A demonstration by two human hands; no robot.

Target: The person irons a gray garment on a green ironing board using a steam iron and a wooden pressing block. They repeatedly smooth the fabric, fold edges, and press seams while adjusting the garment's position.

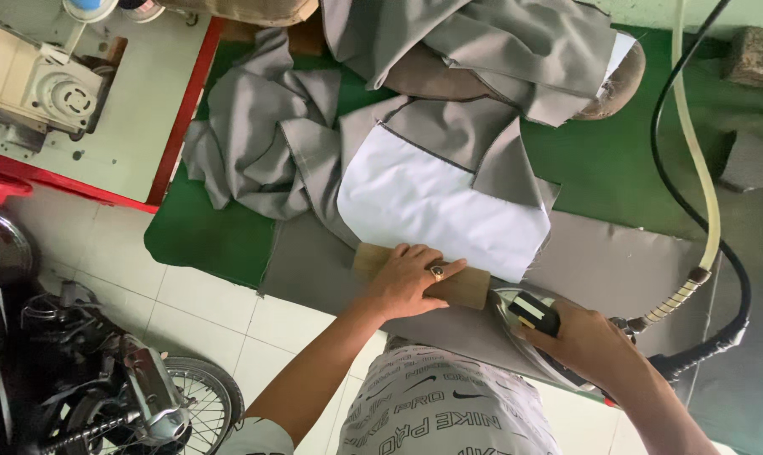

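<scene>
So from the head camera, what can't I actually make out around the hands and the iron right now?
- Iron: soleplate and tip contact hidden by the right hand on its handle.
- Wooden block: middle covered by the left hand.
- Grey fabric: near edge hidden behind the person's torso.
- Hose and black cable: ends cut off by the top edge.
- Sewing machine: cropped at the left edge.

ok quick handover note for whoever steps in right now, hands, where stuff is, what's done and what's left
Left hand: flat on the wooden block, pressing it onto the grey fabric at the edge of the white lining.
Right hand: grip closed on the iron, which sits on the fabric just right of the block.
The rest of the garment lies bunched on the green board; hoses run to the iron from the right.
Done: piece laid flat, iron on it. Left: the bunched part looks unpressed, though I can't be sure.
</scene>
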